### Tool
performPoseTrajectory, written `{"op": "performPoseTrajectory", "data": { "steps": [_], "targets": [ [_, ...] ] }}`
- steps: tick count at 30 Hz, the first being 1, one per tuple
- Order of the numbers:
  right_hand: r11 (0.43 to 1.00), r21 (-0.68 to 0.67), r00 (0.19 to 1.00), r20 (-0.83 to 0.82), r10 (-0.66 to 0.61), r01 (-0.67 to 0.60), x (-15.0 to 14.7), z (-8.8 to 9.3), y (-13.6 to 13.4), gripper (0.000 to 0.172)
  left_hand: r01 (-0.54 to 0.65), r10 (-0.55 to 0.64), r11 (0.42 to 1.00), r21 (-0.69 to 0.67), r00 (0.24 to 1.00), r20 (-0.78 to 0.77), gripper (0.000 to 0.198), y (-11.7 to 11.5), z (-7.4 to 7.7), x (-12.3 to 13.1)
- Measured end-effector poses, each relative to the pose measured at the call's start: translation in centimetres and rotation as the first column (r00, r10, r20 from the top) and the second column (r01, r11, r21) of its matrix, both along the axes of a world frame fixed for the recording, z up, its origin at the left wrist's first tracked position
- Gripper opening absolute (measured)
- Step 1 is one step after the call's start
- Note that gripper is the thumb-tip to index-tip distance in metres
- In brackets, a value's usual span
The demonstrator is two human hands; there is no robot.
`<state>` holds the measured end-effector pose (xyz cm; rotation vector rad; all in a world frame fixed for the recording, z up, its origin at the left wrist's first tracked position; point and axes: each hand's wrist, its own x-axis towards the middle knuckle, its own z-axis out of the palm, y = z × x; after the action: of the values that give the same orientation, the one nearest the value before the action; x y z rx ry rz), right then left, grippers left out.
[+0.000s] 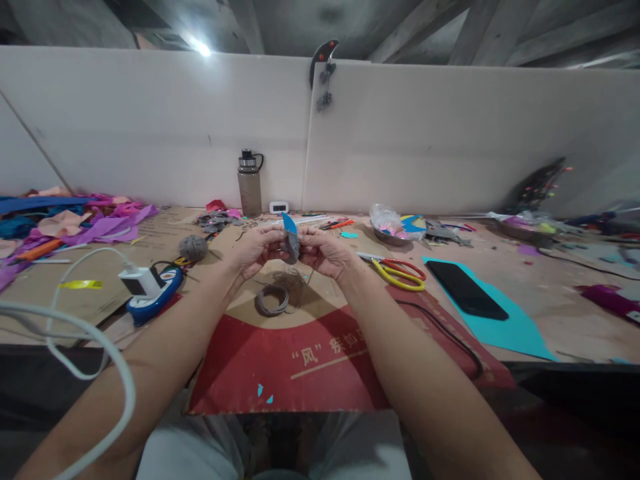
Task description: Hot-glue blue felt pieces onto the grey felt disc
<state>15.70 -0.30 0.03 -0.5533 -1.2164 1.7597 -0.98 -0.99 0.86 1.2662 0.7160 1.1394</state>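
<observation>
My left hand [263, 248] and my right hand [321, 252] meet above the middle of the board, fingers closed from both sides on a small curved piece [291, 241]. Its pointed upper tip is bright blue, and the lower part is grey, perhaps wrapped with yarn. Fingertips cover part of its edges. Below the hands, a coil of grey cord [272, 300] and a loose tangle of thin thread [296, 283] lie on the red and tan cardboard [280, 373]. A ball of grey yarn [193, 249] sits left of my left hand.
Scissors [400, 273] and a black phone [467, 290] on a turquoise sheet [525, 337] lie to the right. A blue power strip [155, 297] with a white charger [143, 282] and cable stands left. A bottle [250, 183] and bowl [395, 233] are behind. Felt scraps [110, 220] cover the far left.
</observation>
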Motion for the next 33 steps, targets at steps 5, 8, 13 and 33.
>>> {"op": "performPoseTrajectory", "data": {
  "steps": [5,8,13,33],
  "targets": [
    [0.992,0.022,0.990,0.060,-0.124,0.123,0.12,-0.27,0.28,0.016,-0.022,0.024,0.999,-0.037,0.999,0.048,0.017,-0.17,0.19,0.11],
    [0.989,0.006,0.987,0.065,-0.147,0.147,0.18,-0.38,0.37,0.014,-0.025,0.027,0.998,-0.051,0.998,0.052,0.015,-0.39,0.32,0.30],
    [0.991,-0.021,0.990,0.050,-0.134,0.135,-0.02,-0.38,0.22,0.014,-0.084,0.087,0.995,-0.060,0.995,0.052,0.012,-0.53,0.35,0.62],
    [0.999,-0.021,0.999,-0.004,0.034,-0.034,-0.38,-0.57,-0.13,0.023,-0.003,0.011,0.987,-0.160,0.999,0.052,0.008,-0.38,0.06,0.55]
  ]
}}
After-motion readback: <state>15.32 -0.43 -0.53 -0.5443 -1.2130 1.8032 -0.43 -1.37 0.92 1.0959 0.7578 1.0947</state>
